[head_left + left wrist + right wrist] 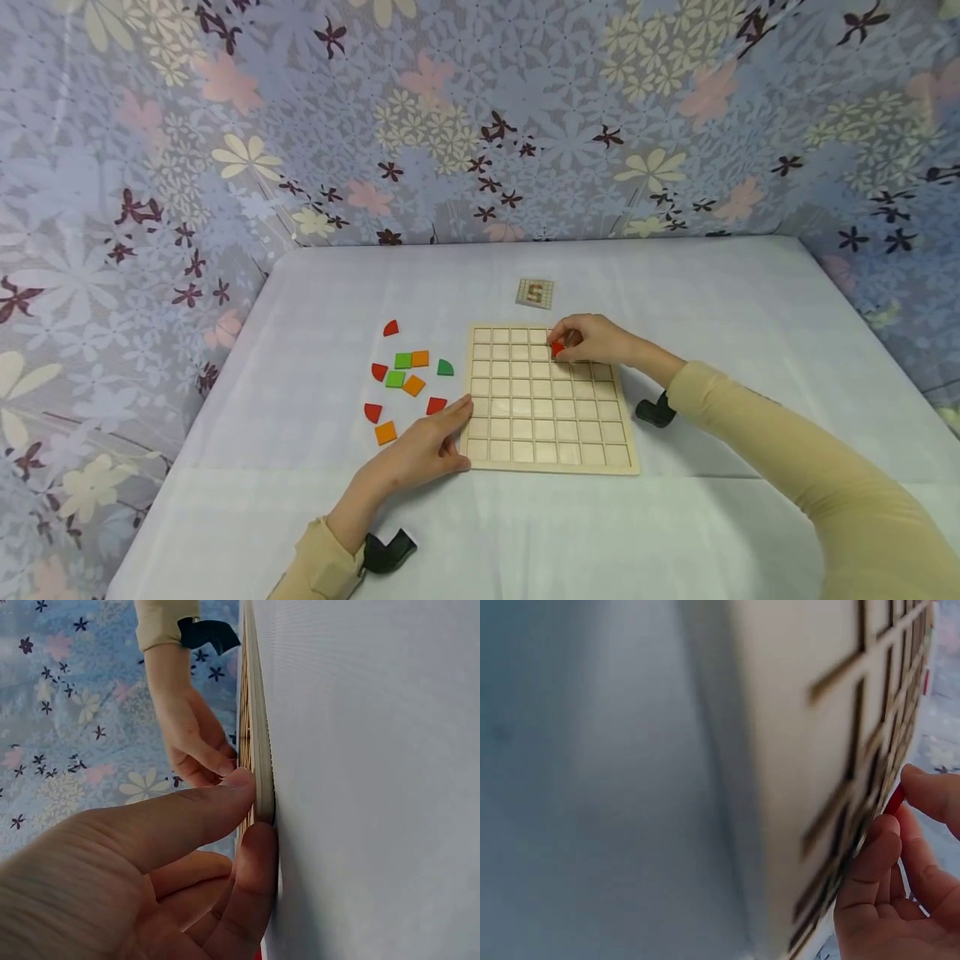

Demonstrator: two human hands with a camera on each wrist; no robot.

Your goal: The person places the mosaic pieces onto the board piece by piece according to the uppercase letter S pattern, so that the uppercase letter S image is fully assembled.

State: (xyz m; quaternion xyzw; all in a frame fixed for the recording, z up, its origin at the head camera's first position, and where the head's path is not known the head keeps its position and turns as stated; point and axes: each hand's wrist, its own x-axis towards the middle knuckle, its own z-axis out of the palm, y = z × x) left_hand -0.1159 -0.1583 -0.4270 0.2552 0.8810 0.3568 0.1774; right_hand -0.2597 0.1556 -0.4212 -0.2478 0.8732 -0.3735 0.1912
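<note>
A square wooden grid board (498, 407) lies on the white-covered table. At its near left corner my left hand (423, 450) holds the board, the thumb on the near edge and the fingers along the left side. In the left wrist view, the thumb and a bent finger of that left hand (165, 862) meet the board's edge (262, 772). My right hand (596, 340) pinches a red quarter-circle tile (557, 348) over the board's far row, right of its middle. The right wrist view has this red tile (895, 800) nearly edge-on between thumb and fingers.
Left of the board lie loose tiles: several red quarter-circles (378, 372), a green quarter-circle (446, 367), green squares (395, 379) and orange squares (386, 432). Behind the board lies a small gridded card (535, 293) with an S-shaped pattern. A floral cloth (450, 125) hangs behind the table.
</note>
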